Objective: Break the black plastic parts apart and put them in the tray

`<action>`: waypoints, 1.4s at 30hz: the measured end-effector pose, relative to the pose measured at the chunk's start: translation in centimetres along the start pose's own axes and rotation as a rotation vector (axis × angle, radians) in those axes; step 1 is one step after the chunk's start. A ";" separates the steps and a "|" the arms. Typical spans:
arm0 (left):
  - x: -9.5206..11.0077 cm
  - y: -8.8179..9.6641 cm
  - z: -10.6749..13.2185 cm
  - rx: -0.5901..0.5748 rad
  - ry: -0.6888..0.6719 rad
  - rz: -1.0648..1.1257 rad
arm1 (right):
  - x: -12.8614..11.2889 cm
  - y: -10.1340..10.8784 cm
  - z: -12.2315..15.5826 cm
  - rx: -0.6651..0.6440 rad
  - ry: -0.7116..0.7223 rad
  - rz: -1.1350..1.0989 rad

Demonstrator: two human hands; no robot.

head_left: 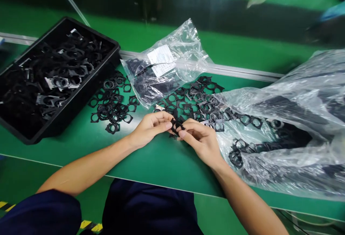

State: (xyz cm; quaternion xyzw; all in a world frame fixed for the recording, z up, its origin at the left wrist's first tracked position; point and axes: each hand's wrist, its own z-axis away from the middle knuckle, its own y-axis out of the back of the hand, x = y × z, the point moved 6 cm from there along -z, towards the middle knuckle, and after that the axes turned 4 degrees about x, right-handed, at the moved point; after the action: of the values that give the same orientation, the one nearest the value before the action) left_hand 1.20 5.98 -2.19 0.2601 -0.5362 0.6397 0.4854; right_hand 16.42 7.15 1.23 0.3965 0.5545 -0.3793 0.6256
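Note:
Fingers and thumb of my left hand [152, 127] pinch one side of a small black ring-shaped part [175, 125]. My right hand [201, 138] grips the other side of it, so both hands meet over the green table [161, 170]. Fingertips cover much of the part; whether it is one piece or two pressed together, I cannot tell. Just beyond my hands lies a spread of loose black ring parts [185, 105], some with a silvery plate. Another loose heap of ring parts [115, 104] is left of my left hand.
At the left stands a deep black bin [114, 53] full of black and silvery parts. A clear labelled bag [185, 44] with dark parts lies at the back. On the right, a large open plastic bag [296, 95] spills ring parts. A metal rail [237, 71] edges the table's back.

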 end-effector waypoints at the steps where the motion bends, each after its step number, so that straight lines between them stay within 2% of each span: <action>1: 0.0 0.1 0.0 0.007 -0.006 -0.016 | 0.2 -0.1 -0.1 -0.033 -0.041 -0.047; 5: 0.2 0.3 -0.1 0.016 -0.006 -0.063 | 0.4 -0.2 -0.2 -0.054 -0.086 -0.070; 13: 0.5 1.1 -0.1 0.084 0.038 -0.180 | 0.1 0.2 -0.2 0.080 -0.019 0.041; 19: -0.4 0.9 0.0 0.077 0.095 -0.052 | 0.3 0.2 -0.1 0.088 -0.026 0.000; 27: -0.3 0.7 -0.1 0.000 0.149 -0.078 | 0.9 0.2 -0.1 0.088 -0.116 -0.017; 33: -0.8 0.2 -0.1 -0.096 0.245 0.102 | 0.8 0.1 -0.2 0.067 -0.141 -0.079; 36: -1.2 0.1 0.0 -0.104 0.302 0.153 | 0.8 0.1 -0.3 0.046 -0.150 -0.074; 38: -1.2 0.1 0.0 -0.108 0.295 0.112 | 0.8 0.2 -0.4 0.052 -0.141 -0.071; 42: -0.5 0.3 -0.2 -0.123 0.193 -0.005 | 0.8 0.2 -0.4 0.062 -0.119 -0.078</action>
State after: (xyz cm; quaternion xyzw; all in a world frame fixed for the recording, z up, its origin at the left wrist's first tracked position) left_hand 1.18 6.04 -2.81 0.1681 -0.5248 0.6264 0.5513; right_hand 16.54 7.59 0.42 0.3703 0.5195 -0.4432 0.6297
